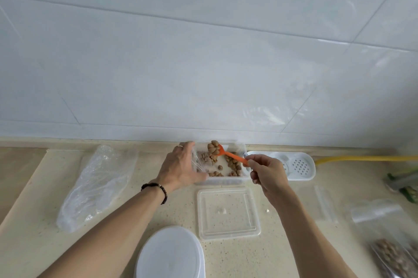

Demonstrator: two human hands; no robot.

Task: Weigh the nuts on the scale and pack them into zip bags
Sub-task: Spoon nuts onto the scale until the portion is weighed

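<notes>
Right hand [267, 172] pinches spoon [233, 155] — wrist bent.

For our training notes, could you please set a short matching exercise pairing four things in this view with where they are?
Things:
1. orange spoon
2. square clear lid
3. crumpled plastic bag
4. white soap dish

Places:
A. flat on the counter, nearer than the container
B. right of the nut container, by the wall
C. far left on the counter
D. held by the right hand, loaded with nuts

Pairs: 1-D, 2-A, 3-C, 4-B
</notes>
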